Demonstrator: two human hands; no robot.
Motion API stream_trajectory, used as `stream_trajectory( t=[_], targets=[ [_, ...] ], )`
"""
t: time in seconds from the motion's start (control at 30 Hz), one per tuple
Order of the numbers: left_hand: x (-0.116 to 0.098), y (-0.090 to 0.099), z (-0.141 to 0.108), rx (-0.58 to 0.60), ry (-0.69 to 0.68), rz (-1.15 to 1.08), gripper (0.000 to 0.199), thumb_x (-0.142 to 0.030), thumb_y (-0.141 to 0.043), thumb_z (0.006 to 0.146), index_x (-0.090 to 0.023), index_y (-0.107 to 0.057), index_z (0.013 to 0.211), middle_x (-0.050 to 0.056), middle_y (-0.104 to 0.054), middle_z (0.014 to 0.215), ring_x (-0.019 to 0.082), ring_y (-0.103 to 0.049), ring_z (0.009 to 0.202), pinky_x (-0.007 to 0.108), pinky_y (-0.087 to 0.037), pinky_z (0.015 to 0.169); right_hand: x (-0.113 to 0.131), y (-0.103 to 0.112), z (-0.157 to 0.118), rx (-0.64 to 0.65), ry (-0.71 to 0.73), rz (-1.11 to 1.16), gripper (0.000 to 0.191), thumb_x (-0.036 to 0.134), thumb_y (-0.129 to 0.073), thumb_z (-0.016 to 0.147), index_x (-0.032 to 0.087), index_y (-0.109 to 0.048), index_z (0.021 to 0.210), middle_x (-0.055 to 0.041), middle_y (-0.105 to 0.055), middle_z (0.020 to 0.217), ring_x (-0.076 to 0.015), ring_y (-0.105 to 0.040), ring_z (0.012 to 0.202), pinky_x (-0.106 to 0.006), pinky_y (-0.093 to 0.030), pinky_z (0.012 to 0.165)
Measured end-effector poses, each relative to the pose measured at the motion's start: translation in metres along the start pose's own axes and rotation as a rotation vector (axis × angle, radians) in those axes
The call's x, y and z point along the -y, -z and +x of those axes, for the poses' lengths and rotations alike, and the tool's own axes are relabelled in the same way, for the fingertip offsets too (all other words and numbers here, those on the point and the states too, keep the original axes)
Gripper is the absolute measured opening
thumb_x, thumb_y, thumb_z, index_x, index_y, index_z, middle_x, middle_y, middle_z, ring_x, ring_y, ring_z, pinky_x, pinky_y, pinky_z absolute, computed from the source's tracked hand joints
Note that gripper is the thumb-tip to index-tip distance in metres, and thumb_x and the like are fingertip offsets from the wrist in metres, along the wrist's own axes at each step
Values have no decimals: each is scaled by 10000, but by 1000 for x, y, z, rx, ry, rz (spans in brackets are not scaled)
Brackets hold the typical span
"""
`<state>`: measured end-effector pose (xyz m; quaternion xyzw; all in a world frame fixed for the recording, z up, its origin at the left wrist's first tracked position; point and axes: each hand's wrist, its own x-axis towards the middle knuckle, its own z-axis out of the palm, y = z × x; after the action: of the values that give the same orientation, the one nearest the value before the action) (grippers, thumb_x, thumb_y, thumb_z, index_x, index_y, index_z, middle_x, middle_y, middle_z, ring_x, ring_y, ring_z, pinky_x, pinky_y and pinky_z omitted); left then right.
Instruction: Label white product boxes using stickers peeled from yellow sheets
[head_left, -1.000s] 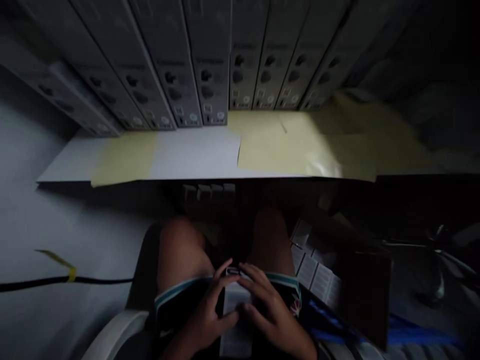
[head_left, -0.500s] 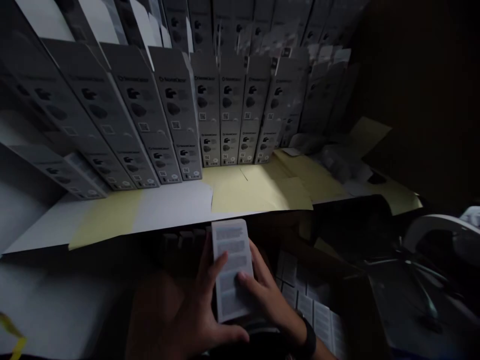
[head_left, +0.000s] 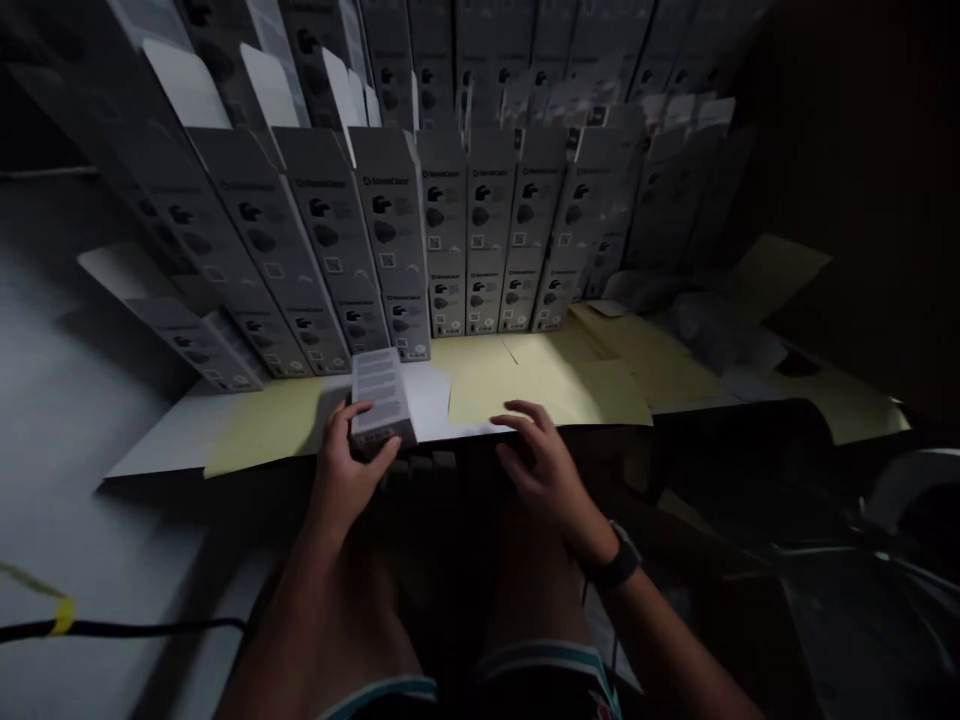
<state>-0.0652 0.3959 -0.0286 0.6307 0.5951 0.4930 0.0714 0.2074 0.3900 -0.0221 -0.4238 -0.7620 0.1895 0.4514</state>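
Observation:
A small printed carton (head_left: 380,392) lies on the shelf near its front edge, blocks of fine text on its upper face. My left hand (head_left: 351,455) grips it, with the thumb at the near end and the fingers along the left side. To the right, my right hand (head_left: 536,455) is held over the front edge of the yellow paper (head_left: 551,390), fingers apart and holding nothing. Behind the carton stands a row of upright grey boxes (head_left: 390,240), several with their top flaps raised.
At the left end, one shorter box (head_left: 191,340) stands with its flap up. Clear plastic bags (head_left: 724,330) lie on the shelf's right side. Below right is a white curved object (head_left: 919,480), partly in shadow. A black cable (head_left: 150,628) runs at lower left.
The carton has gone from both hands above my lap up and left onto the shelf. My right hand has let go of it and moved apart. The view has shifted too.

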Motion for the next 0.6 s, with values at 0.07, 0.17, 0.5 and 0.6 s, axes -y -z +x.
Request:
stream_trajectory(
  t=[0.07,0.17,0.5,0.6],
  targets=[
    [11,-1,9,35,37,-7,599,-335,-713,780,-194,-503,1322,112,-504,1391,265,-466,1355,450,-373,1180,-28,12,1,-27,41,-285,440,150,-532,867,225,-589,1297,-145,-421,1453,-327,-362,1390,-555,-341,1118],
    [6,-7,5,-121,-75,-26,756,-283,-757,735,-174,-406,1395,140,-375,1500,276,-357,1439,454,-278,1245,-63,26,-1,25,19,-595,576,73,-527,805,199,-563,1366,-158,-439,1460,-382,-342,1384,-625,-317,1083],
    [-59,-42,-146,15,226,-674,334,-273,-669,836,-213,-467,1096,70,-526,1091,167,-576,1119,305,-517,972,-48,37,-66,-377,117,-429,193,108,-582,898,237,-711,959,-92,-634,1153,-305,-479,1237,-546,-429,983],
    [-46,-53,-163,262,545,-929,484,-462,-572,908,-243,-394,1301,108,-571,1240,184,-627,1094,324,-549,908,-31,33,-94,-458,2,-400,91,157,-630,888,210,-698,857,-124,-558,1233,-339,-451,1262,-607,-395,998]
  ],
)
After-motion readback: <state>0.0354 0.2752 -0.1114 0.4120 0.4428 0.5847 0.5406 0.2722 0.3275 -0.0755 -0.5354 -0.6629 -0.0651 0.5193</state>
